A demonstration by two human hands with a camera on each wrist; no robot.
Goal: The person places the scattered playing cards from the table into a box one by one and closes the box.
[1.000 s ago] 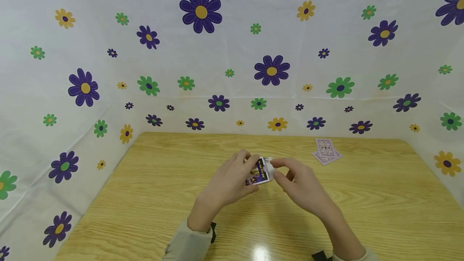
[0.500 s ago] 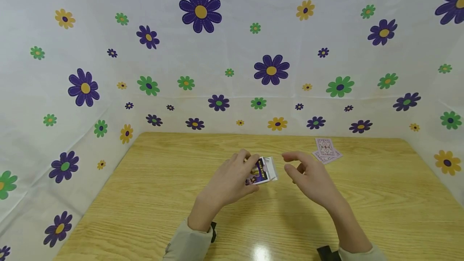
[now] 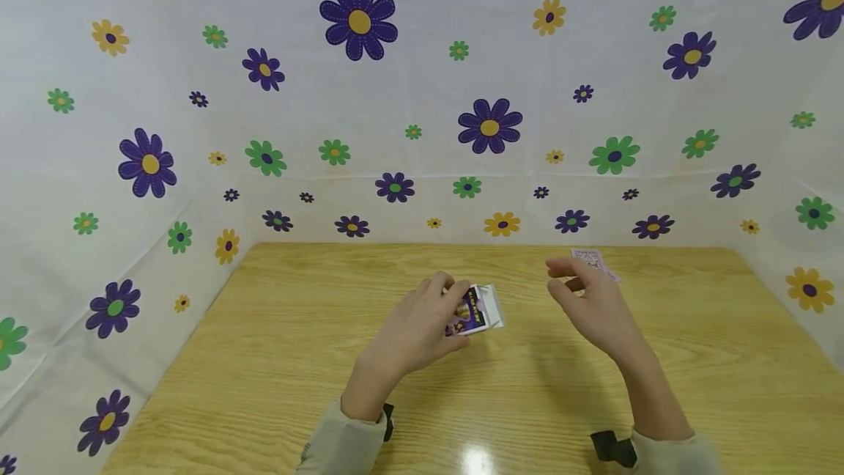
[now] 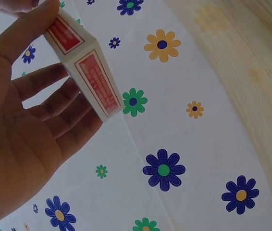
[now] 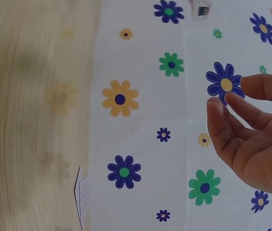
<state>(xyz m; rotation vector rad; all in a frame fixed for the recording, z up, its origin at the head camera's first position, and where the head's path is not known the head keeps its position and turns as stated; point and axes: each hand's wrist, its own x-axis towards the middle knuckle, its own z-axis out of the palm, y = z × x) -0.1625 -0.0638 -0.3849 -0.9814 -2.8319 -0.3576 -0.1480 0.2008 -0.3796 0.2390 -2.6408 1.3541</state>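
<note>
My left hand [image 3: 415,332] grips a playing card box [image 3: 473,314] above the middle of the table. Its white end flap stands open towards the right, and dark printing shows on top. In the left wrist view, red panels mark the sides of the card box [image 4: 96,82], which thumb and fingers clasp. Away to the right, my right hand [image 3: 596,310] hovers with loosely bent fingers and nothing between them; the right wrist view also shows the hand [image 5: 256,134] holding nothing. Beyond it lie pink-backed playing cards [image 3: 585,258], partly hidden by this hand in the head view.
The light wooden table [image 3: 277,328] runs back to a white cloth [image 3: 369,108] printed with flowers, which also hangs along both sides. In the right wrist view, edges of the playing cards [image 5: 82,199] show at the bottom.
My right hand has moved away from the box's flap, to the right and towards the cards on the table. The left hand keeps holding the box in nearly the same place.
</note>
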